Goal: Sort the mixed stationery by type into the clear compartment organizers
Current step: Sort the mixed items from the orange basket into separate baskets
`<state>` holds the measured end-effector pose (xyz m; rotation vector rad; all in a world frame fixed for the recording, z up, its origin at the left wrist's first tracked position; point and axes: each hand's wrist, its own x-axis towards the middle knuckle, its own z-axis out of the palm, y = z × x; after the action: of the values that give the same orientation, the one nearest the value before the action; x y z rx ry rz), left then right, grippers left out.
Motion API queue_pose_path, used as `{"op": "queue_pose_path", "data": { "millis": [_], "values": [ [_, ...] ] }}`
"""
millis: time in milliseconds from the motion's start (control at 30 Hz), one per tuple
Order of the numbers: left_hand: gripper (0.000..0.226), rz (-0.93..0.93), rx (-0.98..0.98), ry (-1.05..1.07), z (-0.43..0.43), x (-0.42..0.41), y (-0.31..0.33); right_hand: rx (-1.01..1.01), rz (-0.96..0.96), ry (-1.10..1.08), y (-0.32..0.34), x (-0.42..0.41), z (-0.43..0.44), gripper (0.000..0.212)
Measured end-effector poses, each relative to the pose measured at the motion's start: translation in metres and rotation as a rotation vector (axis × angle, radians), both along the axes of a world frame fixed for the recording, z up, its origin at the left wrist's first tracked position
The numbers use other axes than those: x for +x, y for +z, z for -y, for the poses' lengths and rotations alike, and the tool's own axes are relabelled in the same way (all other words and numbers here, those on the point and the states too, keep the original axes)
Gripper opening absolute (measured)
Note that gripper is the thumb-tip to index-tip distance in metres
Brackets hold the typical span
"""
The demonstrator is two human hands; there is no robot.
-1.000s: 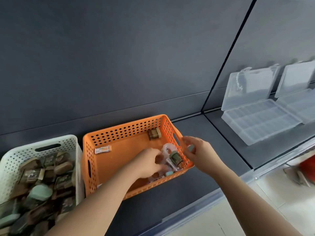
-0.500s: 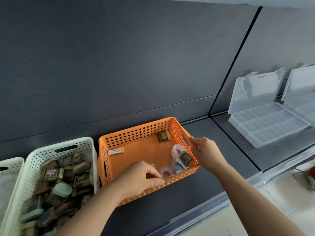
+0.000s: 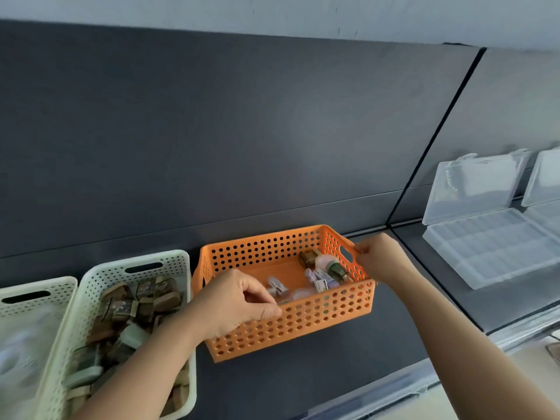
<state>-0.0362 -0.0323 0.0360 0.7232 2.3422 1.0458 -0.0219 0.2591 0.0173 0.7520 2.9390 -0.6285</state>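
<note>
An orange perforated basket [image 3: 303, 328] sits on the dark shelf, holding mixed stationery [image 3: 321, 271]: tape rolls, small clips and packets gathered toward its right end. My left hand [image 3: 239, 301] pinches the basket's front rim near the left. At the right end wall, the fingers of my right hand [image 3: 381, 256] are closed on the rim by the handle slot. A clear compartment organizer [image 3: 485, 247] lies open on the shelf to the right, its lid leaning on the back panel. A second clear organizer [image 3: 545, 183] is partly cut off at the right edge.
A white perforated basket [image 3: 136, 266] full of brown and green stationery stands left of the orange one. Another pale basket [image 3: 36, 286] sits at the far left. A dark back panel rises behind the shelf, and the shelf's front edge runs below my arms.
My left hand has come out of the orange basket and closed on its front rim. The right hand stays on the right end. The loose items have shifted toward the right.
</note>
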Motion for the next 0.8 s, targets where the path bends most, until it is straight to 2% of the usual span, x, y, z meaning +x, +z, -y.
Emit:
{"op": "queue_pose_path", "data": {
  "millis": [167,433,567,700,800],
  "values": [
    [0.018,-0.078,-0.010,0.065,0.009,-0.003,-0.003,-0.018,-0.013,-0.021,-0.002,0.002,0.000,0.026],
    [0.033,-0.036,-0.071,0.084,0.016,-0.007,-0.005,-0.016,-0.040,-0.055,-0.003,-0.007,-0.002,0.026],
    [0.042,0.040,-0.143,0.014,0.018,0.004,-0.016,-0.032,-0.081,-0.058,-0.021,0.017,0.000,0.031],
    [0.033,0.030,-0.147,0.014,0.018,0.001,-0.026,0.013,-0.177,-0.054,-0.033,0.026,0.006,0.029],
    [0.021,-0.036,-0.148,0.065,0.019,-0.005,-0.034,0.049,-0.164,-0.050,-0.040,0.036,0.008,0.028]
  ]
}}
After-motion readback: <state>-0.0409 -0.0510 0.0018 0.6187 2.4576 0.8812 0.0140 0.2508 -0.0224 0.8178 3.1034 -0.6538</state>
